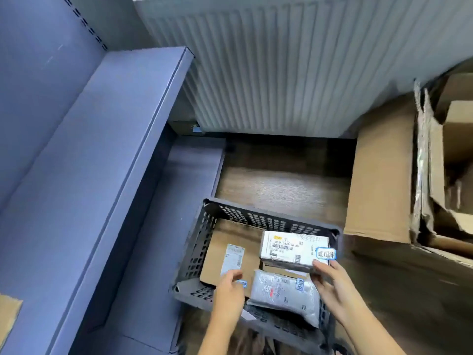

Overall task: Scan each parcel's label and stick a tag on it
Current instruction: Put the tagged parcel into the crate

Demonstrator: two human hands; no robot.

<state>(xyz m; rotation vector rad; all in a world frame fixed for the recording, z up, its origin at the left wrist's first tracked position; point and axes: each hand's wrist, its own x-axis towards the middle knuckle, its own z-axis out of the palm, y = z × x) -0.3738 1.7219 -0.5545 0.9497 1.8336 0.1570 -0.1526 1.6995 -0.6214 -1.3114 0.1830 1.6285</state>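
Two bare forearms reach in from the bottom edge towards a black perforated basket (268,213) that stands on the floor. The right hand (330,280) grips the near right corner of a white box (294,248), thumb on top and fingers curled under its edge. The left hand (229,285) rests on a flat brown parcel (230,242) with its fingers loosely bent, holding nothing as far as can be seen through the blur.

All three parcels lie inside the basket: the brown one on the left, the white box at the far right, and a grey mailer bag (284,290) at the near right. Each already carries a small blue tag (325,253).

The white box looks stiff and light, so it is probably best held by two opposite edges. The mailer bag looks soft and slippery and may sag, so a hand underneath would likely suit it better. The brown parcel looks thin and rigid.

A dark wood-grain floor (281,185) lies beneath the basket. Blue-grey metal shelving (115,124) stands to the left, a white ribbed radiator (281,73) behind, and torn, open cardboard cartons (381,180) to the right.
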